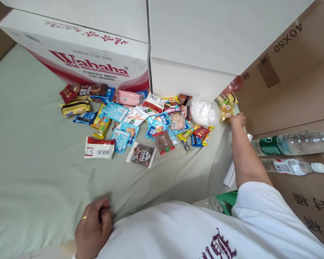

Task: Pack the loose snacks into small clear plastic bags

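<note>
Right hand (238, 121) at yellow packet (226, 111) on sheet (156, 183); can't tell whether fingers close. Left hand (94, 227): fingers curled together, one ring (84, 217). I see one round container (205, 113), two bottles (299, 143).

Red-and-white Wahaha box (91, 61), pale green sheet (43, 144)

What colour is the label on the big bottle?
Its label is green, seen best in the head view.
</note>
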`<state>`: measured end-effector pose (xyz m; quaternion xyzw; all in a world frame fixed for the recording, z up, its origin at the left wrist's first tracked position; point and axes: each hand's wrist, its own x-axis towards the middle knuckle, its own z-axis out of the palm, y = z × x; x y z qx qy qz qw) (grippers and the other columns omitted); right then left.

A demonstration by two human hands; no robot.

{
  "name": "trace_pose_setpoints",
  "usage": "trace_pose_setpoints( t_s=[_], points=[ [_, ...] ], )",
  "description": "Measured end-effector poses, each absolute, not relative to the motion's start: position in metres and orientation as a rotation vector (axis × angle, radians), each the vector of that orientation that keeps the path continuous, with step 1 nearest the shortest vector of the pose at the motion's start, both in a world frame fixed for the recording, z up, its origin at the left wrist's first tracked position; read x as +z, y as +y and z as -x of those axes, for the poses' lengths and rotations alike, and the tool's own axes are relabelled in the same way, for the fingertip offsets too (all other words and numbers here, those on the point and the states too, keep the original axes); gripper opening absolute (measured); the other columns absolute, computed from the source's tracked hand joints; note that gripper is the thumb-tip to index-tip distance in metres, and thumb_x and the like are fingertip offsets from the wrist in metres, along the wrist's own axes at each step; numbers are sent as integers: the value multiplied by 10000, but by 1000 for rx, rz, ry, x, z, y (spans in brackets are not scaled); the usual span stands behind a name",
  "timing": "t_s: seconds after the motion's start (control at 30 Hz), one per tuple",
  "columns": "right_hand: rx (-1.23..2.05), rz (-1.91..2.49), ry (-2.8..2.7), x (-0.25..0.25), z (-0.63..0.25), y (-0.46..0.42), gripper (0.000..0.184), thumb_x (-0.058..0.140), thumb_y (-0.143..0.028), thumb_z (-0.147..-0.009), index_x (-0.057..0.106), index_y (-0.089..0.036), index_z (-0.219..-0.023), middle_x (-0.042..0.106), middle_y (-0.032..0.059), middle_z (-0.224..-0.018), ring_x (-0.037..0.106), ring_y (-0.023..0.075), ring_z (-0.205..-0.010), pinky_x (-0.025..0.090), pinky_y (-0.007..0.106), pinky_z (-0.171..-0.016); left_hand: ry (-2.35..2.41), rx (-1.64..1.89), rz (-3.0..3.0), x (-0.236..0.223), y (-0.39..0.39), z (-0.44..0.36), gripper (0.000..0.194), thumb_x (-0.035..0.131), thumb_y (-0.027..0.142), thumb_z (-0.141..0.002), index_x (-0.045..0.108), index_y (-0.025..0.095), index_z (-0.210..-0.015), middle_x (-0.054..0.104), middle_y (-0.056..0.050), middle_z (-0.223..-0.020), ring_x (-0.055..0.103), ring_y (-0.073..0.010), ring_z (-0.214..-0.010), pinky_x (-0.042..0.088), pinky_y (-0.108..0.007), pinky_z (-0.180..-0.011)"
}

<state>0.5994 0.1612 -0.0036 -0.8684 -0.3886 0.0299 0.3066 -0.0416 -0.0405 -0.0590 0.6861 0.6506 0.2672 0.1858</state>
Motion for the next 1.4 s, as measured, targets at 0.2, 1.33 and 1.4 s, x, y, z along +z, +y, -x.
trace_pose_setpoints(
  t_s=[0.2,1.33,1.4],
  points=[
    [-140,2631,-927,-24,-583,177,694,455,-459,-1017,317,-120,-1607,301,245,-1647,296,347,-1508,258,539,-1224,1847,785,-2242,-77,-40,48,221,516,217,-818,639,253,-999,718,-38,-830,711,-246,-747,556,-378,-665],
    [233,2122,-2037,23,-505,203,260,649,-145,-762,741,-163,-1004,737,100,-951,667,247,-841,530,386,-848,1803,925,-2423,-65,-37,32,221,556,75,-835,639,192,-1003,668,-33,-810,659,-207,-748,518,-305,-694],
    [226,2115,-1871,24,-504,197,225,627,-154,-761,732,-160,-960,729,75,-859,667,237,-818,543,384,-826,1772,947,-2378,-65,-39,33,213,547,79,-848,639,189,-1006,672,-40,-831,659,-206,-761,523,-307,-721]
  ],
)
